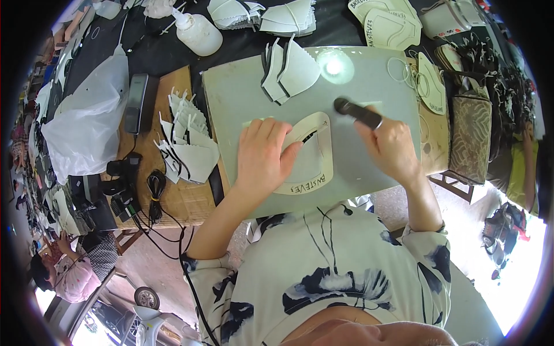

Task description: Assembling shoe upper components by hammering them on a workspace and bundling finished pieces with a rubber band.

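My left hand [262,153] rests palm down on a grey-green board, its fingers together and thumb stretched apart. It covers the left side of a cream pattern template [323,150] with a rounded outline and black handwriting. A pale piece lies within the template's outline, with a short black strip [310,137] near my thumb. Above the board's right half, my right hand [392,150] is closed on a dark hammer [359,113] with a rounded end. Just beyond the template sits a small stack of white cut pieces with black edges [293,69].
Left of the board [231,86] are more white pieces [190,141], a black device [141,104], cables [156,187] and a plastic bag [86,121]. A white bottle [198,34] stands behind. Further templates [392,23] and a patterned case [470,138] lie right.
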Motion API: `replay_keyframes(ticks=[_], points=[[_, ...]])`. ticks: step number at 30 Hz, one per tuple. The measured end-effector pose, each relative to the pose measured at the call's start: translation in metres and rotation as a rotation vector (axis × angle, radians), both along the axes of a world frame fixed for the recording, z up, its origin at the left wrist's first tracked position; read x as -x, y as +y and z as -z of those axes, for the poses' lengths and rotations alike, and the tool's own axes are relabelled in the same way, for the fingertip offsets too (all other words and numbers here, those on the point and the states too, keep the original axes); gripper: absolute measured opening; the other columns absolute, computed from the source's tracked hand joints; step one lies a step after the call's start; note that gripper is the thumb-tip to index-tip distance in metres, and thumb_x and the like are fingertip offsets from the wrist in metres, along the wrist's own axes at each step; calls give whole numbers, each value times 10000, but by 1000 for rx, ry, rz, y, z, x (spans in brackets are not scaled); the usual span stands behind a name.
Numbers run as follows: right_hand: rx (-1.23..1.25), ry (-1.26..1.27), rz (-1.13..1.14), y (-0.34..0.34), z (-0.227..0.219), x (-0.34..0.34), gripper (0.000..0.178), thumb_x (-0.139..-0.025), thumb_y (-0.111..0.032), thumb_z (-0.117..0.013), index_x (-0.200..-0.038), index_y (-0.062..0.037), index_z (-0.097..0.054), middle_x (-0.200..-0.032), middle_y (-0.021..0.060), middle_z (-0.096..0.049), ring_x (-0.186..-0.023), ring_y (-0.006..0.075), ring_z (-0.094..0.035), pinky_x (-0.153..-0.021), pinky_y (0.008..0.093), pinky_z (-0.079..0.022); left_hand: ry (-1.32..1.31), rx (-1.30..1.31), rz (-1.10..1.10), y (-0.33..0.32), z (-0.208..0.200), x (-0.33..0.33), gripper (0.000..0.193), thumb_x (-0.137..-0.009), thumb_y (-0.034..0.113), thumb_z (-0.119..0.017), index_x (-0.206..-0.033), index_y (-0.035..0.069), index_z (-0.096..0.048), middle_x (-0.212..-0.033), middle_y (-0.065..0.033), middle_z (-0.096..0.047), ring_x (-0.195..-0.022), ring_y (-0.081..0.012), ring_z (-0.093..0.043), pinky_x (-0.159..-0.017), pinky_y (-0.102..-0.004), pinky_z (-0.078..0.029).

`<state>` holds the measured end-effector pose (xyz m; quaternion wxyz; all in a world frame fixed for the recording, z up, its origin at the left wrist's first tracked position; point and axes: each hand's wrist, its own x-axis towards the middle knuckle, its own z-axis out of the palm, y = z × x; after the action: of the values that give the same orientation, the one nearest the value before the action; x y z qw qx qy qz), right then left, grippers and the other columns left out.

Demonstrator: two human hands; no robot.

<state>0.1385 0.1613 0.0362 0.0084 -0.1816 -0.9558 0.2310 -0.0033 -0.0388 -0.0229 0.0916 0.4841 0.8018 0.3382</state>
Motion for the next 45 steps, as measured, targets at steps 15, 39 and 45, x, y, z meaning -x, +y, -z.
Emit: replay_keyframes(ticks=[15,39,45], points=[[38,-122,-316,-32,18,10,225,-897,-233,-622,-990,-31,-589,-614,151,-586,-562,362,-596,-500,428,-457,27,-71,-9,-1,-1,5,91,-851,33,-582,-938,37,-610,-856,-97,-610,-780,-273,-571,-726,-371,-428],[351,-53,62,-24,34,1,351,-736,-64,-672,-956,36,-419,-775,202,-631,-769,415,-620,-682,463,-487,-5,208,752,45,-31,18,213,-664,94,-730,-868,129,-683,-983,-32,-584,-1028,-229,-510,-882,-371,-381],[328,-44,63,-26,27,2,328,-745,-51,-637,-964,42,-412,-800,246,-634,-819,437,-617,-716,478,-494,71,241,805,50,-32,18,158,-683,107,-707,-836,132,-678,-988,-15,-595,-1047,-223,-503,-880,-374,-354]])
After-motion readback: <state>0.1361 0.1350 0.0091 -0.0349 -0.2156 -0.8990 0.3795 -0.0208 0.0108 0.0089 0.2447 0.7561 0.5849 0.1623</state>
